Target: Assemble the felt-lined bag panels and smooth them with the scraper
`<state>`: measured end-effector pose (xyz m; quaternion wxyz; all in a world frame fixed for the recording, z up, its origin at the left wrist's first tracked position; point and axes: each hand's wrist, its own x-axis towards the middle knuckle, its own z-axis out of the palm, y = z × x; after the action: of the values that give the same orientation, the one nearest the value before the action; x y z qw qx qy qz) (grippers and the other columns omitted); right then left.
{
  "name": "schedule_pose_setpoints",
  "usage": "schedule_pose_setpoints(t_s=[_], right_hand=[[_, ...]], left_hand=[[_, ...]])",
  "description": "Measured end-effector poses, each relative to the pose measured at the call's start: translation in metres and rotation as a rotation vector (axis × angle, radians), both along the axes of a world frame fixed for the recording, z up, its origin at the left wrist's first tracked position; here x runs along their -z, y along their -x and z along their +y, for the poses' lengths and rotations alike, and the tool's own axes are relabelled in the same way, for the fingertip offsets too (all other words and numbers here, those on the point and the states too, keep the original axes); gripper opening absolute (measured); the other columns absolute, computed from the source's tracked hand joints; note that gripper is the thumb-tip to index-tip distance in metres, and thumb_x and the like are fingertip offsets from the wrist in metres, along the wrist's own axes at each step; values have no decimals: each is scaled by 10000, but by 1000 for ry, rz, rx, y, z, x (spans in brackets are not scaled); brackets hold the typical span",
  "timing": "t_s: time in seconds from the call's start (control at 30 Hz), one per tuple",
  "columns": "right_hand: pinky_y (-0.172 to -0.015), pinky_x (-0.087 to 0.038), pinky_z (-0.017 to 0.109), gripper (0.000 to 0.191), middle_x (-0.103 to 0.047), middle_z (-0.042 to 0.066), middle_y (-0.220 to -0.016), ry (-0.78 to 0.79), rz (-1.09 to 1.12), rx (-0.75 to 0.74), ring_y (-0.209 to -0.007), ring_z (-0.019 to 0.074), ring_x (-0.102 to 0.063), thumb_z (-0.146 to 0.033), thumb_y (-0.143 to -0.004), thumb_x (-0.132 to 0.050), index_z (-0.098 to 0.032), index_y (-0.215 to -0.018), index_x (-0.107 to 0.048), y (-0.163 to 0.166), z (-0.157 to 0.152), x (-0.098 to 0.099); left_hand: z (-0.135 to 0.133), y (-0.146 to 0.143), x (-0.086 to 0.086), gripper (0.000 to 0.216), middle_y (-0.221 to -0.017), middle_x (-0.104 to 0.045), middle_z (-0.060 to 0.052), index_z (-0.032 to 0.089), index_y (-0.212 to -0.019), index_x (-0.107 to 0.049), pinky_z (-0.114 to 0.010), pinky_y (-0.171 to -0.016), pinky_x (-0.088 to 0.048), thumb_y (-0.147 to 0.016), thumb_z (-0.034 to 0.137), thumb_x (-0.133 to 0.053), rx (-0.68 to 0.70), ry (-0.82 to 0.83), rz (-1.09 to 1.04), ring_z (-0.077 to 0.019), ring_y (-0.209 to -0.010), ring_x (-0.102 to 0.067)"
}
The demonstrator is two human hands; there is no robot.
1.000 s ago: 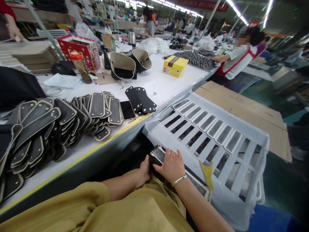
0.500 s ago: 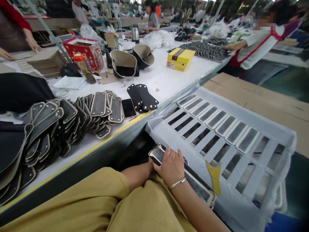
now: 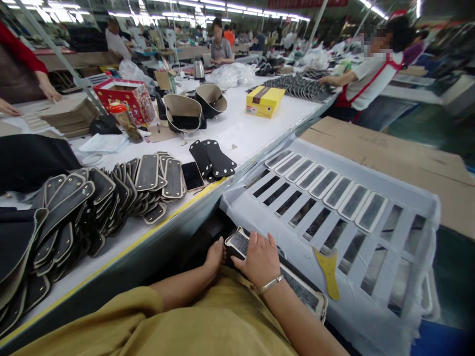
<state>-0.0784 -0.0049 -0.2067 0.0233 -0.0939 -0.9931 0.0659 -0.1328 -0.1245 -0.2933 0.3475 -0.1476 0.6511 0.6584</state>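
**Head view: both hands on a strip in the lap, slotted rack half filled**

Head view, lower centre: the right hand lies flat, fingers spread, pressing on a long dark strip with a pale edge that rests across the lap against the mustard-coloured garment. The left hand touches the strip's near end at its left side; whether it grips the strip or only steadies it cannot be told.

To handle this well, I judge the strip should be kept flat under an even palm, with the pale edge left uncreased and the other hand steadying the end.

Counted: one white slotted rack at centre right, with nine strips filling its far row; the nearer slots look open. One yellow scraper lies on the rack's near edge. On the counter, one phone, one yellow box, one red box, two curved tan pieces, and a fanned heap of strips too overlapped to count. A co-worker stands at the upper right.
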Motion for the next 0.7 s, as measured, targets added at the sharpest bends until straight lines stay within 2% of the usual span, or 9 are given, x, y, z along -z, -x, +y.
schedule_pose_setpoints(t_s=[0.1, 0.2, 0.27, 0.33, 0.37, 0.43, 0.53, 0.6, 0.7], right_hand=[[-1017, -213, 437, 728, -622, 158, -924, 19, -12, 4, -913, 281, -560, -564, -585, -663, -48, -1074, -505, 2, 0, -1], [-1013, -218, 433, 732, -624, 158, -930, 31, -10, 16, -921, 277, -560, -585, -595, -647, -54, -1079, -508, 3, 0, -1], [-1012, -218, 435, 745, -622, 169, -942, 25, 1, 17, -933, 281, -557, -602, -626, -611, -42, -1105, -501, 2, -1, 0], [-1017, -207, 442, 756, -619, 178, -954, 22, 18, 12, -943, 286, -554, -623, -650, -575, -34, -1119, -498, 1, -1, 2], [-1022, -199, 445, 751, -619, 179, -958, 26, 26, 10, -948, 288, -552, -628, -657, -563, -37, -1116, -502, 0, -1, 3], [-1034, -178, 449, 721, -616, 176, -983, 43, 40, 3, -967, 287, -547, -623, -667, -554, -54, -1108, -513, -2, 0, 4], [-1050, -144, 461, 770, -571, 193, -1126, 64, 31, -35, -1071, 297, -500, -615, -636, -590, -74, -1174, -485, -7, 6, 4], [-1057, -126, 472, 859, -523, 206, -1212, 60, 1, -47, -1131, 309, -456, -618, -593, -627, -74, -1232, -446, -12, 12, 2], [-1064, -118, 479, 936, -496, 225, -1245, 54, -61, -37, -1154, 318, -434, -625, -574, -643, -41, -1268, -413, -22, 17, -1]], left_hand=[[-26, 9, -16, 543, -500, -421, 29, 187, -616, -450, -245, -460, -370, -778, 692, -328, 91, 75, 180, -123, -465, -439], [-38, 20, -35, 455, -667, -552, 3, 182, -736, -544, -275, -603, -447, -626, 614, -636, 240, 86, 390, -155, -625, -526], [-38, 31, -46, 659, -1017, -591, -58, 194, -1039, -547, -334, -826, -446, -511, 522, -765, 456, 112, 677, -223, -921, -547], [-34, 47, -54, 956, -1323, -421, -131, 182, -1288, -381, -405, -1001, -334, -490, 534, -773, 741, 179, 1007, -286, -1190, -403], [-30, 56, -59, 1014, -1389, -340, -153, 165, -1334, -323, -428, -1045, -276, -507, 562, -753, 880, 224, 1142, -301, -1258, -327], [-20, 74, -69, 965, -1413, -317, -154, 151, -1331, -346, -437, -1073, -221, -555, 592, -713, 1107, 301, 1319, -307, -1303, -260], [-3, 88, -85, 792, -1348, -435, -116, 167, -1268, -436, -434, -1052, -243, -633, 581, -664, 1395, 357, 1520, -297, -1293, -288], [7, 86, -94, 762, -1286, -498, -119, 158, -1243, -451, -443, -1039, -241, -636, 565, -668, 1516, 388, 1622, -295, -1271, -326], [20, 75, -103, 757, -1199, -545, -156, 114, -1182, -484, -448, -1041, -212, -592, 528, -715, 1598, 487, 1726, -302, -1219, -386]])
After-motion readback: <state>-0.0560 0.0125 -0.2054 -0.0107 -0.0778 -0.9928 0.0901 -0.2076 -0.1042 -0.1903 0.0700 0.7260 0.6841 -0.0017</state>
